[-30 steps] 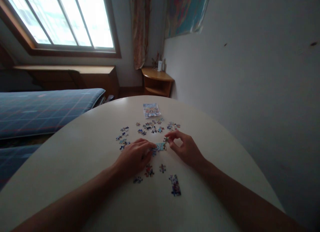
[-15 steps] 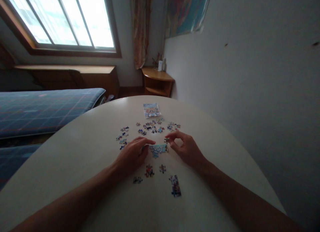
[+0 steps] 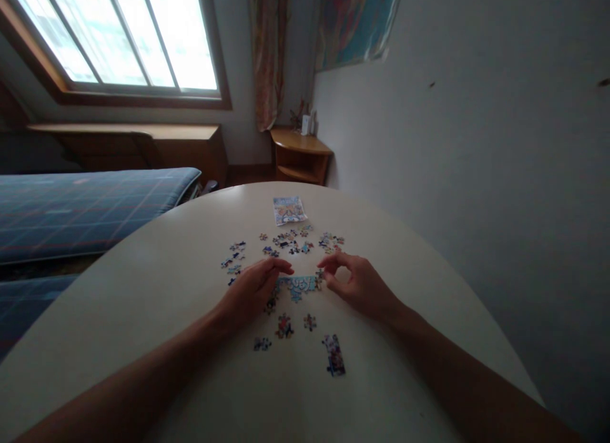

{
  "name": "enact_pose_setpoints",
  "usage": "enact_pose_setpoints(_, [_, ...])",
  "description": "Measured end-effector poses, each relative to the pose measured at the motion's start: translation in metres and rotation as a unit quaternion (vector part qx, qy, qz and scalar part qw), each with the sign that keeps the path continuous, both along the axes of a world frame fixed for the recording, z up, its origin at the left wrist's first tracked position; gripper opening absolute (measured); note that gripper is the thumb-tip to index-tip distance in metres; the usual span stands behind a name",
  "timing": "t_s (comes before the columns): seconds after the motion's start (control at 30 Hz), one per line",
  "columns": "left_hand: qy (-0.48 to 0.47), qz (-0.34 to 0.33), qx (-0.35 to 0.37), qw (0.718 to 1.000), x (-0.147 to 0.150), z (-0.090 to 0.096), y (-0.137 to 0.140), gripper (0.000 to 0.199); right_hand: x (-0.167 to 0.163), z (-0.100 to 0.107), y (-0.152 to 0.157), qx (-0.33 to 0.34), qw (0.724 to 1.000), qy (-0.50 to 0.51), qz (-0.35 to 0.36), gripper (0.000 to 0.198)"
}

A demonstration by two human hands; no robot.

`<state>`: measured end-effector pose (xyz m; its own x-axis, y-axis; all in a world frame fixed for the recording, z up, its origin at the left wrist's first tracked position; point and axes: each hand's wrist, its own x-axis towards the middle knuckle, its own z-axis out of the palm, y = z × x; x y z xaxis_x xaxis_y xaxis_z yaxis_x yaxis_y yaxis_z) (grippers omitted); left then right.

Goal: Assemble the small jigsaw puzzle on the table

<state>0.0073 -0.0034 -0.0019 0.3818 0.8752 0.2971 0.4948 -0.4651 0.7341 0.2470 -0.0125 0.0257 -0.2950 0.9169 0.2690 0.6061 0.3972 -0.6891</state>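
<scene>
A partly joined strip of jigsaw puzzle (image 3: 300,286), light blue with pale lettering, lies flat on the table between my hands. My left hand (image 3: 252,285) rests over the strip's left end, its fingers stretched out and holding nothing; it hides some of the pieces there. At the right end, thumb and forefinger of my right hand (image 3: 357,283) pinch a small puzzle piece (image 3: 319,275) against the strip's edge. Whether that piece is locked in, I cannot tell. Closer to me lie a reddish joined cluster (image 3: 284,327), a single piece (image 3: 310,322) and a dark joined block (image 3: 334,355).
Several loose pieces (image 3: 288,241) are scattered beyond my hands, with others (image 3: 233,260) to the left. A picture sheet (image 3: 289,211) lies farther back on the round white table (image 3: 391,392). A bed with a plaid mattress (image 3: 95,208) stands left; a wall (image 3: 476,176) rises right.
My left hand has drawn slightly left and its fingertips have lifted, uncovering more of the strip's left part. The piece in my right hand has come down to the strip's right end.
</scene>
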Motion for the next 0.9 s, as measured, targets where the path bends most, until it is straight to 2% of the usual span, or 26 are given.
enact_pose_setpoints(0.13, [0.013,-0.067,0.041,0.997,-0.001,-0.005,0.001,0.028,0.004,0.006,-0.002,-0.028,0.999,-0.030,0.006,0.010])
enact_pose_setpoints(0.23, [0.058,-0.096,0.075,0.991,-0.001,-0.008,0.002,0.029,0.004,0.009,-0.003,-0.061,0.996,-0.058,0.002,0.009])
enact_pose_setpoints(0.4, [0.110,-0.097,0.104,0.984,0.000,-0.009,0.001,0.026,0.002,0.008,-0.006,-0.095,0.992,-0.083,0.005,0.009])
enact_pose_setpoints(0.9, [0.137,-0.095,0.113,0.980,0.000,-0.007,-0.001,0.027,-0.009,0.006,-0.010,-0.061,0.988,-0.136,-0.038,0.011])
